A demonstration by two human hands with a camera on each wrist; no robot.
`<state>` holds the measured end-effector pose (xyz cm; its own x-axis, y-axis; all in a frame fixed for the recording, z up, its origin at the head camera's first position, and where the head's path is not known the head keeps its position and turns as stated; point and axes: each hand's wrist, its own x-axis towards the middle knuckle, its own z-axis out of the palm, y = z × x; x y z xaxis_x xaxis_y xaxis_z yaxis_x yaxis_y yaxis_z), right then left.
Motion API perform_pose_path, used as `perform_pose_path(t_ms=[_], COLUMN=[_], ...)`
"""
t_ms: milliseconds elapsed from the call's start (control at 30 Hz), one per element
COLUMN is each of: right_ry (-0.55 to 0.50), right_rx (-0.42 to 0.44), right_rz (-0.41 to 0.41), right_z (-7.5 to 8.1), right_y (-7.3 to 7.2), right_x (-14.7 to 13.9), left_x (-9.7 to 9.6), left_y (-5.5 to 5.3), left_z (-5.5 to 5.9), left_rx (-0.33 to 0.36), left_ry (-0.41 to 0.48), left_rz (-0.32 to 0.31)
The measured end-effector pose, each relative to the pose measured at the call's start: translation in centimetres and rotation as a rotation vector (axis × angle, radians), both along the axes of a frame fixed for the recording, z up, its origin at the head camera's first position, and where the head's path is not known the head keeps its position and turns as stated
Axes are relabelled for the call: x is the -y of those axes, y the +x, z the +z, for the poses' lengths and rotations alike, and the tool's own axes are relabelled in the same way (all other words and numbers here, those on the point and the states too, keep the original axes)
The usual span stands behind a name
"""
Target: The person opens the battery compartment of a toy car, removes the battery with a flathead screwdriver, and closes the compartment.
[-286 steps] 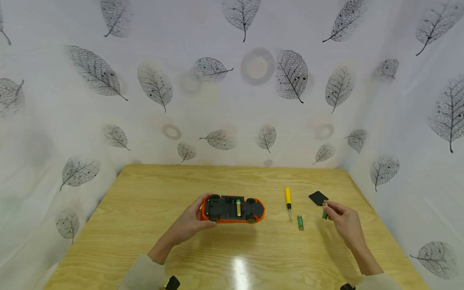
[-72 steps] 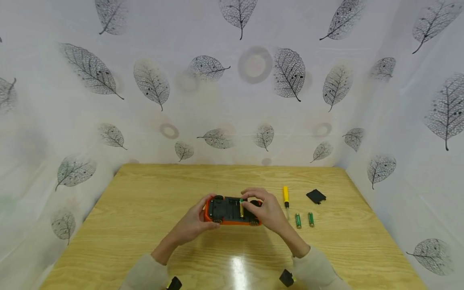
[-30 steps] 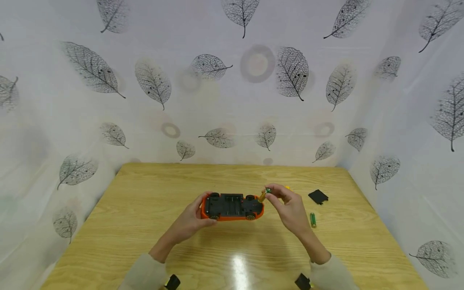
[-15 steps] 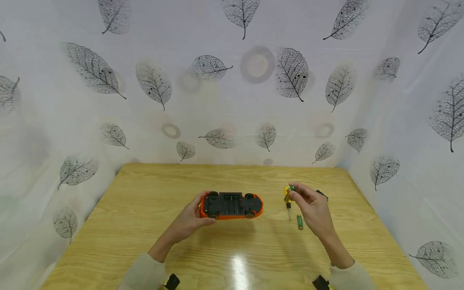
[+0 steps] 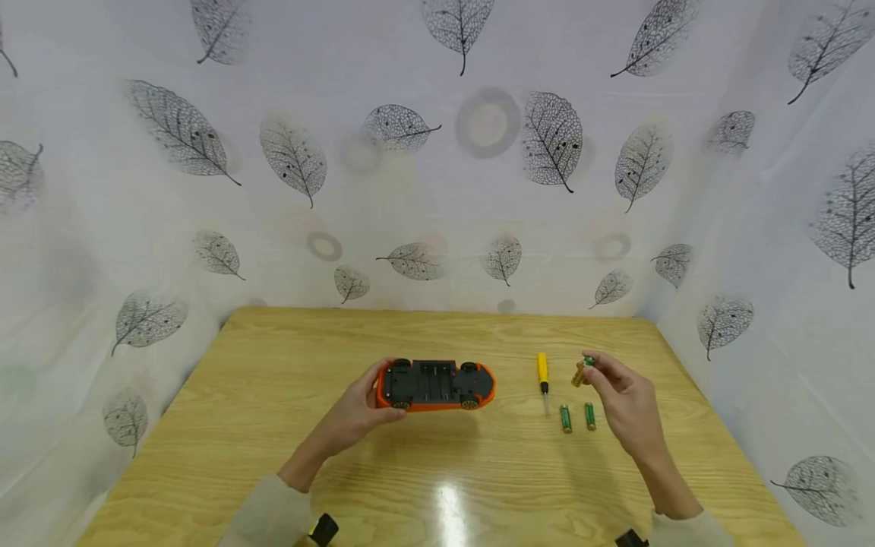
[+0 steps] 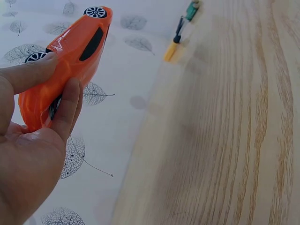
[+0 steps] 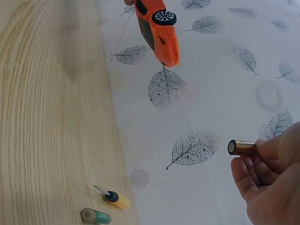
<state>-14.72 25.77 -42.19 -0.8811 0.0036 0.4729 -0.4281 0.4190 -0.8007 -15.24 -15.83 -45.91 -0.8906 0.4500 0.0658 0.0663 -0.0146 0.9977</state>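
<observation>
My left hand (image 5: pixel 352 416) grips the rear or front end of an orange toy car (image 5: pixel 437 386), thumb on one side and fingers on the other. The car is upside down above the table, and its black underside shows an uncovered battery compartment with no battery in it. In the left wrist view the orange body (image 6: pixel 70 56) fills the space between thumb and fingers. My right hand (image 5: pixel 629 406) pinches a gold-and-green battery (image 5: pixel 581 372) by its green end, above the table at the right. Two green batteries lie below it: one battery (image 5: pixel 566 418) and another battery (image 5: pixel 590 415).
A yellow-handled screwdriver (image 5: pixel 543 376) lies left of the right hand, its tip toward me. The wooden table (image 5: pixel 273 365) ends at a white leaf-print curtain (image 5: pixel 437 190) at the back and sides. The black cover seen earlier is hidden behind the right hand.
My right hand has taken the battery out of the toy car and carried it rightward, past the screwdriver. The left hand keeps holding the car almost in place.
</observation>
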Motion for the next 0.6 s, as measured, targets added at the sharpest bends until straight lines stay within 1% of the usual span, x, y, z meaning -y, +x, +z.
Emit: perform_pose_path(t_ms=[133, 367, 600], right_ry=[0.021, 0.05, 0.1], right_rx=[0.01, 0.038, 0.099], right_rz=[-0.047, -0.074, -0.158], right_z=[-0.4, -0.9, -1.6], right_y=[0.2, 0.8, 1.1], right_x=[-0.9, -2.1, -2.9], left_x=[0.2, 0.2, 0.1], left_y=[0.0, -0.1, -0.1], left_z=[0.0, 0.0, 0.2], left_rx=[0.002, 0.002, -0.007], left_ry=[0.024, 0.028, 0.036], left_rz=[-0.011, -0.005, -0.01])
